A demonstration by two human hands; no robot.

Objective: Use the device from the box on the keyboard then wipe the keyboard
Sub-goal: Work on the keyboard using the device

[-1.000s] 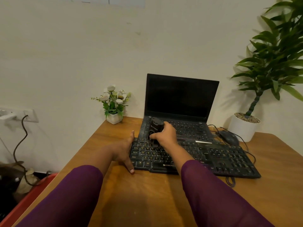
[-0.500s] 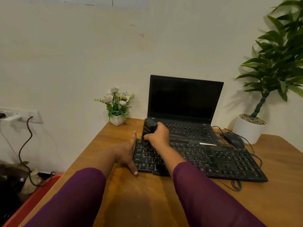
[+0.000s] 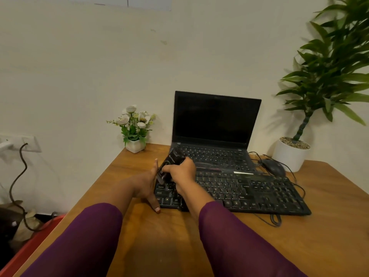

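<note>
A black keyboard (image 3: 249, 192) lies on the wooden desk in front of an open laptop (image 3: 215, 124). My right hand (image 3: 180, 170) grips a small black device (image 3: 171, 161), tilted, with its lower end over the keyboard's upper left corner. My left hand (image 3: 147, 184) lies with straight fingers against the keyboard's left edge, thumb toward me on the desk. The device's lower part is hidden behind my fingers.
A small white pot of flowers (image 3: 134, 128) stands at the back left of the desk (image 3: 159, 242). A black mouse (image 3: 273, 166) with its cable and a large potted plant (image 3: 293, 150) sit at the back right. A red bin (image 3: 30, 248) is on the floor left.
My right hand has moved the device leftward along the keyboard's top row to its left corner and tilted it. My left hand has stayed at the keyboard's left edge.
</note>
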